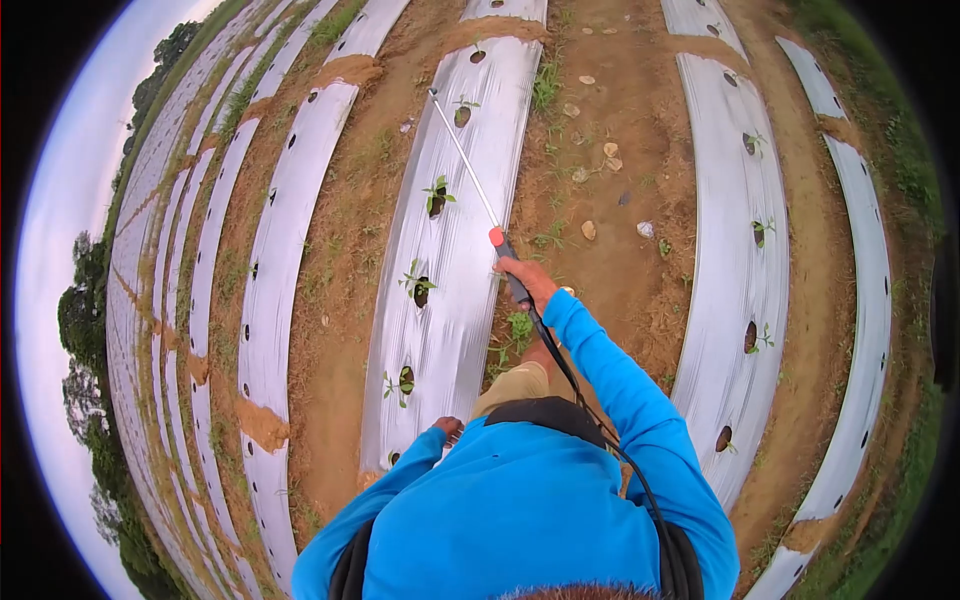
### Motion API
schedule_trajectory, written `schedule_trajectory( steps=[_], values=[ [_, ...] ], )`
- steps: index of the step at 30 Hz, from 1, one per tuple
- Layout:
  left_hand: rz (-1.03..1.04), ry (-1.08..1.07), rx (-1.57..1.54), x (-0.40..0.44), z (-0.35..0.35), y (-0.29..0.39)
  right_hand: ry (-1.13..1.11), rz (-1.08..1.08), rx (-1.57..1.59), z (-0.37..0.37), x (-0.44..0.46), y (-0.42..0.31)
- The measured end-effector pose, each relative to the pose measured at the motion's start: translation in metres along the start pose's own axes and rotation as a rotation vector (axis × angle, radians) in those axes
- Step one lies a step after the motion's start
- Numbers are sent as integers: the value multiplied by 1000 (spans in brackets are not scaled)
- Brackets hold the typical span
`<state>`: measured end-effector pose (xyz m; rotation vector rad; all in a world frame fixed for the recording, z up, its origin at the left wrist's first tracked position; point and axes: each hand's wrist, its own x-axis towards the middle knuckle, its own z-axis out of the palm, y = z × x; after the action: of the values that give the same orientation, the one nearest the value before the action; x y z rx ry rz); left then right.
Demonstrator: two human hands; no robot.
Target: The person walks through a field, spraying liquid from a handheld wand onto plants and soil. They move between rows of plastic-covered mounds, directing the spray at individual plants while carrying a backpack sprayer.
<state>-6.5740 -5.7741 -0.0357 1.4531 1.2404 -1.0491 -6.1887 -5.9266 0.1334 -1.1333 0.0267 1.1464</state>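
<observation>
My right hand (530,280) is wrapped around the dark handle of a spray wand (466,160). A red-orange collar sits where the handle meets the thin metal tube. The tube points forward and left over a row covered in silvery plastic mulch (475,220), its tip near a seedling (463,112). From the handle a black hose (567,365) runs back along my right side. My left hand (450,428) is low beside my waist, its fingers curled and partly hidden; what they hold, if anything, cannot be made out. Closer seedlings (438,197) grow from round holes in the plastic.
More mulched rows (735,250) run on both sides, with bare soil paths (620,120) between them. Stones (588,230) and weeds (546,85) dot the path at my right. Black straps (680,560) hang at my sides. Trees (85,315) stand at the far left.
</observation>
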Motion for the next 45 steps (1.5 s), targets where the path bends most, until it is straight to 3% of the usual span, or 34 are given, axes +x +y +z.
schedule_trajectory(
  steps=[6,10,13,17,21,23,30,36,39,45],
  values=[
    [211,-56,-268,47,-68,195,41,9,-15,-22,114,-135],
    [422,0,-299,22,-107,320,-15,0,69,-38,181,-207],
    [395,14,-272,30,-130,375,-63,-69,118,-59,222,-253],
    [312,-16,-208,50,-146,392,-29,-120,200,-107,231,-305],
    [148,-36,-126,65,-140,388,72,-180,251,-171,206,-340],
    [66,-57,-41,65,-136,387,247,-299,262,-204,190,-351],
    [38,-137,82,81,-116,434,457,-501,470,-320,144,-384],
    [95,-144,163,104,-115,537,472,-529,615,-410,103,-394],
    [138,-136,141,107,-110,605,360,-431,774,-418,47,-377],
    [207,-106,309,105,-81,738,609,-265,736,-383,-94,-284]
  ],
)
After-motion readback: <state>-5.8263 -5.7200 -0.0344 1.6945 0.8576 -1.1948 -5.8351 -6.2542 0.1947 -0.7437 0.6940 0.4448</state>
